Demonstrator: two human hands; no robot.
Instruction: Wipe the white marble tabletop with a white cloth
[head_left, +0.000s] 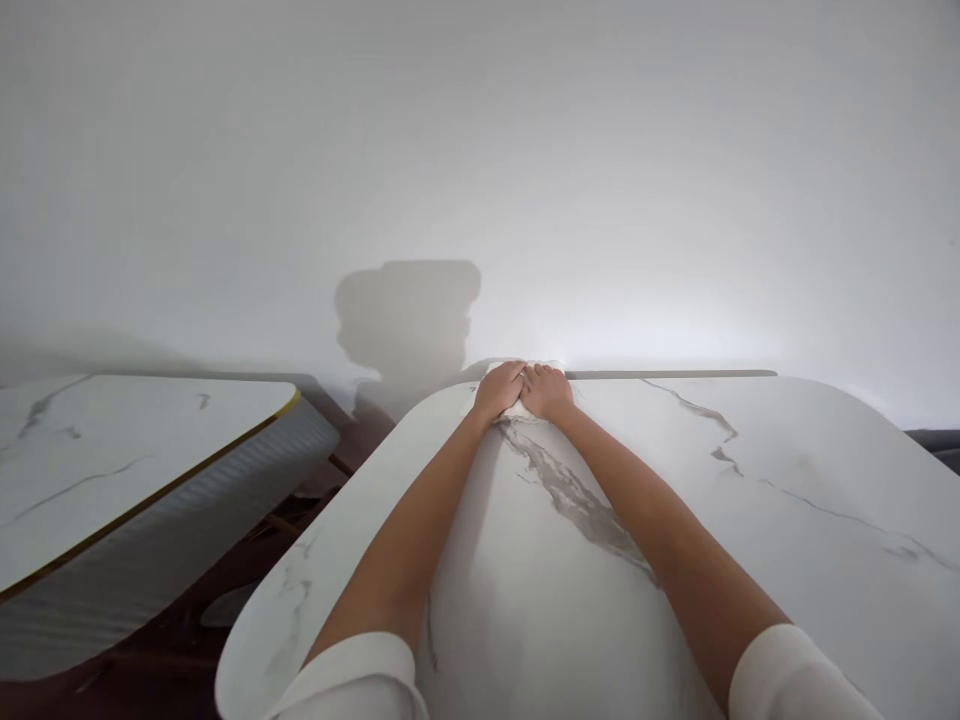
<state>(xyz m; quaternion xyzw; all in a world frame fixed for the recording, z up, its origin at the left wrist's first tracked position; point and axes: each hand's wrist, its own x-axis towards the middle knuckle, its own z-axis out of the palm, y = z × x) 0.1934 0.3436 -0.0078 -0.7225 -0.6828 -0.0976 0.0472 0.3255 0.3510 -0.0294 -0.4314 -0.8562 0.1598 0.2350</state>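
Note:
Both arms stretch forward over a white marble-patterned table to its far edge by the wall. There my left hand and my right hand press down side by side on a white cloth, their fingertips nearly meeting. The fingers are close together and bent over the cloth. Parts of the cloth show between the hands and around them; the rest is hidden under the palms.
A second marble-patterned table with a gold edge stands to the left, across a gap over dark reddish furniture or floor. A plain white wall rises behind, carrying a head-shaped shadow. Something dark shows at the far right.

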